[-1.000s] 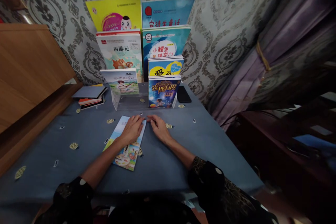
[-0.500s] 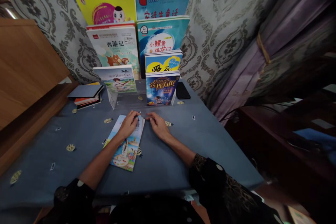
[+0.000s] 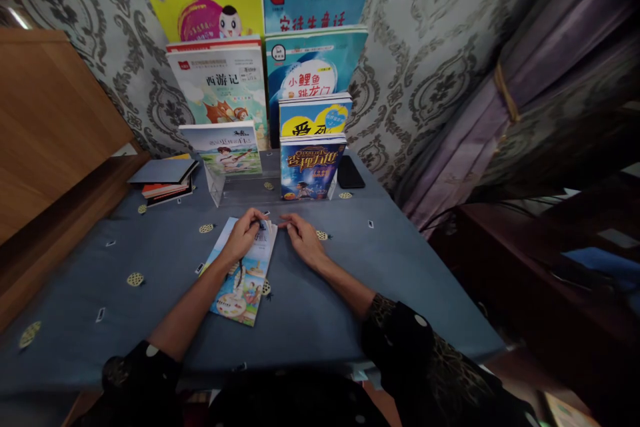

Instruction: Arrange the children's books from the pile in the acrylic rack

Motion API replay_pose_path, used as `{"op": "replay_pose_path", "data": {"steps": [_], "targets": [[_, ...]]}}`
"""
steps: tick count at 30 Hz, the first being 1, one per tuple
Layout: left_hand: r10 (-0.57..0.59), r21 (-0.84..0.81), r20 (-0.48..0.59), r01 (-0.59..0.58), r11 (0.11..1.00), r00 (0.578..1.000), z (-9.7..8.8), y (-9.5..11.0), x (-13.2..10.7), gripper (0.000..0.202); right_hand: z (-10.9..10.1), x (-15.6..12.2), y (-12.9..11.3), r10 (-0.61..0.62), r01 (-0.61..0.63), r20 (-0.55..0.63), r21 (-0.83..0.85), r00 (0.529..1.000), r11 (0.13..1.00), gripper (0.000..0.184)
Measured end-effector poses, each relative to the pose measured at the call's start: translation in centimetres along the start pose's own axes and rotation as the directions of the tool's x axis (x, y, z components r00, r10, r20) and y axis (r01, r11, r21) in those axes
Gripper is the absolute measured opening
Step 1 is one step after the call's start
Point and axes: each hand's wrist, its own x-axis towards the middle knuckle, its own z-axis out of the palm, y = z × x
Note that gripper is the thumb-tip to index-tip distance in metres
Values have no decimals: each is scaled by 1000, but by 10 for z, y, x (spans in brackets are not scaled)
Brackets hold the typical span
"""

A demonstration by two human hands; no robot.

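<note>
A thin picture book (image 3: 242,281) lies flat on the blue tablecloth (image 3: 165,260) in front of me. My left hand (image 3: 244,236) rests on its far end, fingers curled and pinching the top right corner, which is lifted a little. My right hand (image 3: 303,238) lies flat on the cloth just right of the book, fingers stretched toward that corner, holding nothing. Behind the hands stands a clear tiered rack (image 3: 220,188) with several children's books upright in it; the nearest is a dark blue book (image 3: 310,169).
A small stack of books (image 3: 165,179) lies at the far left of the table beside a wooden headboard (image 3: 50,127). A black phone (image 3: 349,173) lies right of the rack. Purple curtains (image 3: 540,80) hang at the right. Patterned wallpaper is behind.
My left fingers have gone from lying flat on the book to curling and lifting its top right corner. The right hand has barely moved.
</note>
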Motion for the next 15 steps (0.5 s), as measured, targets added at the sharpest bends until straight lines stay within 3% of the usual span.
{"op": "replay_pose_path", "data": {"steps": [7,15], "targets": [[-43,-87,5,43,995,999,0,4,-1,20,1,1,3,-22,22,-9,9,1000,1000,28],[-25,27,19,24,999,1000,-2,12,-6,32,-1,-3,-2,-42,42,-55,5,998,999,27]]}}
